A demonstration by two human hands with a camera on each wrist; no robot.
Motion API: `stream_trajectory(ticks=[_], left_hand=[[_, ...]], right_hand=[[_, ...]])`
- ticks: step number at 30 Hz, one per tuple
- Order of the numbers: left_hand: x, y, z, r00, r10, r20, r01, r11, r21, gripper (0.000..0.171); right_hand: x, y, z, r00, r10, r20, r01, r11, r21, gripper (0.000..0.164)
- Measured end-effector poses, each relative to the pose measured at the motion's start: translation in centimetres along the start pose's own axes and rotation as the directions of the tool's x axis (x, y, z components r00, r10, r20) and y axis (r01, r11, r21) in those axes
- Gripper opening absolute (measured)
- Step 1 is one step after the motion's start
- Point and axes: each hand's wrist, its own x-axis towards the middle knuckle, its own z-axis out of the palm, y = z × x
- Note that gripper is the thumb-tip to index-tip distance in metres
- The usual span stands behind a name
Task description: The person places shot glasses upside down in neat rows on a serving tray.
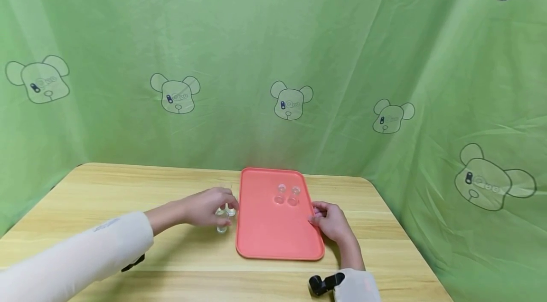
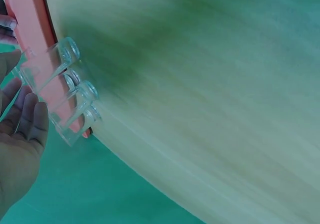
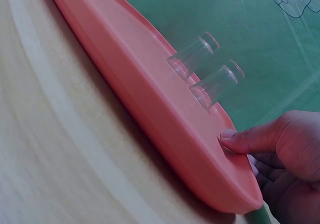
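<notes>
My left hand (image 1: 209,208) is at a clear drinking glass (image 1: 221,227) standing upright on the table, left of the red tray (image 1: 273,233). In the left wrist view, thumb and index finger lie on either side of that glass's rim, with the other fingers loosely bent. Several more upright glasses (image 2: 75,109) stand close beside it, partly hidden by the hand in the head view. My right hand (image 1: 334,222) grips the tray's right edge, thumb (image 3: 245,139) over the rim and fingers outside it. On the tray two glasses (image 3: 218,86) stand upside down, toward the far right.
The wooden table (image 1: 141,183) extends on both sides of the tray. A green curtain (image 1: 239,55) printed with bear heads hangs behind and along the sides. A black device (image 1: 325,284) sits at the right sleeve.
</notes>
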Motion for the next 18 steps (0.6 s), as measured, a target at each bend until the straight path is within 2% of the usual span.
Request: stream_trajectory(ticks=[3,11,18], left_hand=[[-0.2,-0.1,0.3,1.000,-0.021,-0.004,0.021,1.000,-0.010,0.032],[-0.5,-0.5,1.2,0.998,0.003,-0.056,-0.003,1.000,0.005,0.030],[-0.9,-0.3,1.3,0.996,-0.008,-0.094,0.000,0.997,-0.079,0.032]], right_hand=[[0.0,0.0,0.0,1.000,-0.002,0.002,0.002,1.000,-0.003,0.044],[0.1,0.0,0.0,1.000,-0.007,-0.001,0.007,1.000,-0.006,0.044],[0.1,0.1,0.0,1.000,-0.008,-0.002,0.008,1.000,-0.008,0.044]])
